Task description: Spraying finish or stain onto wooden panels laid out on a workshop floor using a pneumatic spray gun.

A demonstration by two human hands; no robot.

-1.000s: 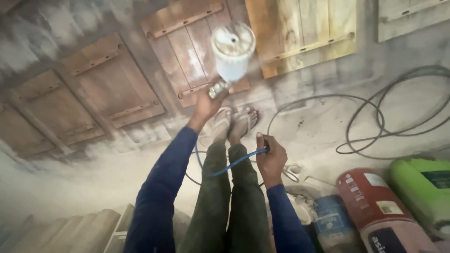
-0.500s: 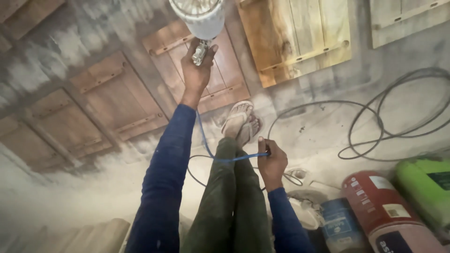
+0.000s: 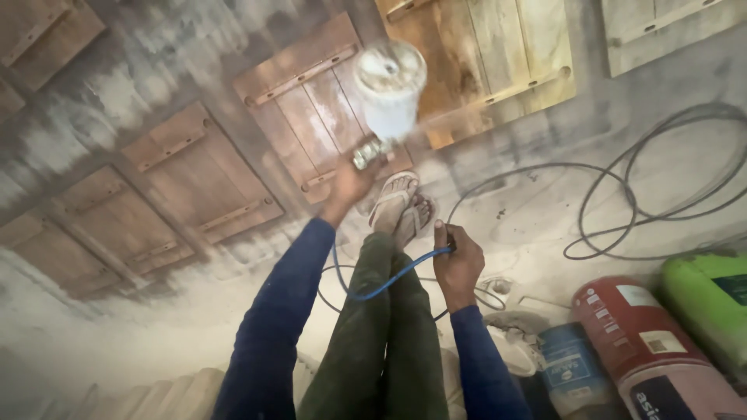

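1. The left hand (image 3: 348,187) is clamped on a spray gun (image 3: 385,97), its white cup held over a brown wooden panel (image 3: 311,101) on the floor.
2. The right hand (image 3: 457,263) grips the blue hose (image 3: 381,286) near the person's knees.
3. Paint cans (image 3: 646,342) stand to the right.

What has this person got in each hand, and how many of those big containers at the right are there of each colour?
spray gun, in the left hand: 1
blue hose, in the right hand: 1
red container: 1
green container: 1
blue container: 1
Total: 5
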